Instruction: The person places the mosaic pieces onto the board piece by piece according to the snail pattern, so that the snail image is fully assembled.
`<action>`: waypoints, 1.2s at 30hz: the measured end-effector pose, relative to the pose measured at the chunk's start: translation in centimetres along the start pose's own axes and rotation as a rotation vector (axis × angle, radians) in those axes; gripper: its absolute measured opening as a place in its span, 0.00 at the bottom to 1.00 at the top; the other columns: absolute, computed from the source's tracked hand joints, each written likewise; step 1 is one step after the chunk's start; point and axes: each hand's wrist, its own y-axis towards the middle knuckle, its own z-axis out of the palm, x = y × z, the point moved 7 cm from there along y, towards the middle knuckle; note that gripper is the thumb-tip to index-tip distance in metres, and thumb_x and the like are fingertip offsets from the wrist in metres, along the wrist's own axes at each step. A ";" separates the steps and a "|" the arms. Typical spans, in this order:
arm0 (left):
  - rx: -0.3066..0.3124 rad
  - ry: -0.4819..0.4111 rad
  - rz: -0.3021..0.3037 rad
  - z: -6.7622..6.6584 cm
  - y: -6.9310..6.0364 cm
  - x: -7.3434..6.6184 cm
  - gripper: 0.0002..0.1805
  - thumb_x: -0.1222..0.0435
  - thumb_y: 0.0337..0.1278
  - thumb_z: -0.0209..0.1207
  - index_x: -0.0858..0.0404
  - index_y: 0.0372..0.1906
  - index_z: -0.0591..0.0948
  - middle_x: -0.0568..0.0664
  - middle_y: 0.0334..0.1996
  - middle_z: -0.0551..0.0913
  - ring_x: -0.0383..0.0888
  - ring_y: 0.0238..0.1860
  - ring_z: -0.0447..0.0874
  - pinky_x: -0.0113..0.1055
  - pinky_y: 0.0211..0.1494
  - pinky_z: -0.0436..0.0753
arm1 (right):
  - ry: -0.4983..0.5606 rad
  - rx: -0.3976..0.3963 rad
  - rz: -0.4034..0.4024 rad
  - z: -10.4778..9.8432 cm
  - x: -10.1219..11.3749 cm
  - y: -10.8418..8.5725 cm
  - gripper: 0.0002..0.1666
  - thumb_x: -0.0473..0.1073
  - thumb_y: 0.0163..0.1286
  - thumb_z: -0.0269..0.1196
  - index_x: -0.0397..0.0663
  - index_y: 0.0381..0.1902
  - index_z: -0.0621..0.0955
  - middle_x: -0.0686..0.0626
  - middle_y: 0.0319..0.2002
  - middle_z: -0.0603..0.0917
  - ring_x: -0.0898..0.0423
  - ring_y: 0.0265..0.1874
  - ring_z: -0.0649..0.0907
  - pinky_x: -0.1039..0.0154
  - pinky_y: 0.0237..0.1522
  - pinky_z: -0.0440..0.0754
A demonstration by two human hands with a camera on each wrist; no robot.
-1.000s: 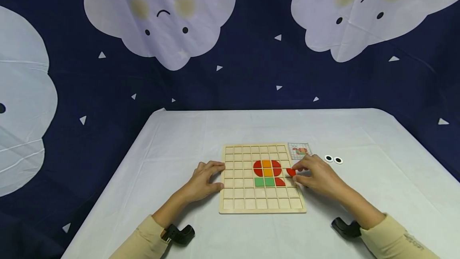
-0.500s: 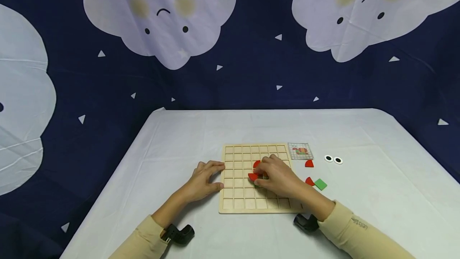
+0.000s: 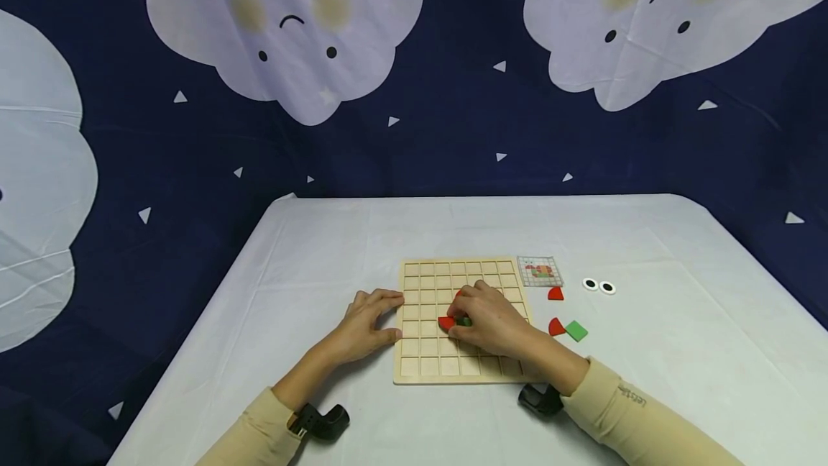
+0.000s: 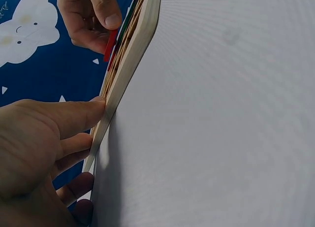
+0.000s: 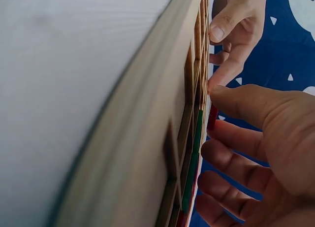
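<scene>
The right hand [image 3: 489, 319] pinches a flat red quarter-circle piece [image 3: 445, 323] over the pale wooden grid board [image 3: 429, 367], left of its centre. The left hand [image 3: 366, 323], thumb and fingers spread, touches the board's left edge on the white cloth-covered worktop [image 3: 362, 236]. Since half a second ago, the piece has shifted slightly toward that edge.

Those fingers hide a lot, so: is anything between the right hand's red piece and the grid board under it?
Nothing visible: the right hand pinches the red quarter-circle over the wooden grid board, though the hand covers part of it.
</scene>
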 end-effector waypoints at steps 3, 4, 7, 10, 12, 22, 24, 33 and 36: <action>-0.006 -0.001 0.007 -0.1 0.0 0.0 0.30 0.61 0.50 0.66 0.63 0.61 0.75 0.47 0.62 0.73 0.43 0.48 0.63 0.40 0.50 0.60 | -0.012 -0.005 -0.014 0.0 0.1 0.0 0.11 0.53 0.53 0.70 0.56 0.32 0.84 0.58 0.33 0.80 0.61 0.33 0.70 0.66 0.35 0.67; -0.005 -0.006 0.004 -0.1 -0.1 0.0 0.30 0.61 0.50 0.66 0.62 0.61 0.75 0.47 0.62 0.73 0.42 0.48 0.63 0.40 0.51 0.60 | -0.016 -0.006 -0.019 0.0 0.1 0.0 0.11 0.53 0.53 0.70 0.56 0.32 0.84 0.58 0.33 0.80 0.61 0.33 0.70 0.66 0.35 0.67; -0.008 -0.005 0.009 -0.1 -0.1 0.0 0.30 0.61 0.50 0.66 0.63 0.61 0.75 0.47 0.62 0.73 0.42 0.48 0.63 0.39 0.50 0.60 | -0.024 -0.005 -0.030 0.1 0.1 0.0 0.12 0.53 0.53 0.71 0.56 0.32 0.84 0.59 0.33 0.80 0.61 0.32 0.70 0.67 0.34 0.67; -0.012 0.002 0.014 -0.1 -0.1 0.0 0.30 0.61 0.50 0.66 0.62 0.61 0.75 0.47 0.62 0.73 0.42 0.48 0.63 0.38 0.50 0.59 | -0.033 -0.007 -0.038 0.1 0.2 0.0 0.13 0.54 0.52 0.71 0.56 0.32 0.84 0.59 0.33 0.80 0.61 0.32 0.70 0.66 0.34 0.67; -0.014 0.005 0.016 -0.1 -0.1 0.1 0.30 0.60 0.50 0.66 0.62 0.61 0.75 0.47 0.62 0.73 0.42 0.47 0.63 0.38 0.49 0.59 | -0.034 -0.009 -0.042 0.1 0.2 0.0 0.13 0.54 0.52 0.71 0.56 0.32 0.84 0.58 0.32 0.80 0.60 0.33 0.71 0.66 0.35 0.68; -0.005 0.007 0.011 -0.2 -0.1 0.0 0.30 0.60 0.51 0.65 0.63 0.61 0.74 0.48 0.62 0.73 0.42 0.48 0.63 0.39 0.50 0.59 | -0.018 -0.011 -0.037 0.0 0.3 0.0 0.13 0.54 0.52 0.71 0.55 0.32 0.84 0.58 0.32 0.80 0.61 0.33 0.70 0.66 0.35 0.68; -0.005 0.004 0.006 -0.2 -0.1 0.0 0.30 0.60 0.50 0.66 0.63 0.61 0.75 0.47 0.62 0.73 0.42 0.48 0.62 0.39 0.49 0.59 | -0.011 -0.014 -0.032 -0.2 0.3 0.0 0.13 0.54 0.52 0.71 0.56 0.32 0.84 0.58 0.33 0.80 0.61 0.33 0.70 0.66 0.35 0.68; 0.006 -0.006 -0.010 -0.1 0.0 0.1 0.31 0.61 0.50 0.66 0.62 0.62 0.74 0.46 0.63 0.72 0.42 0.48 0.62 0.38 0.49 0.58 | 0.019 -0.056 0.052 -2.2 -2.6 -2.2 0.13 0.49 0.52 0.71 0.52 0.35 0.85 0.57 0.32 0.79 0.61 0.33 0.69 0.65 0.35 0.67; 0.010 -0.004 -0.013 -0.1 0.0 0.0 0.30 0.61 0.51 0.65 0.62 0.62 0.74 0.46 0.63 0.72 0.42 0.48 0.62 0.38 0.50 0.58 | 0.023 -0.070 0.113 -3.2 -4.6 -3.8 0.14 0.49 0.52 0.71 0.51 0.36 0.85 0.56 0.32 0.80 0.59 0.35 0.72 0.62 0.37 0.70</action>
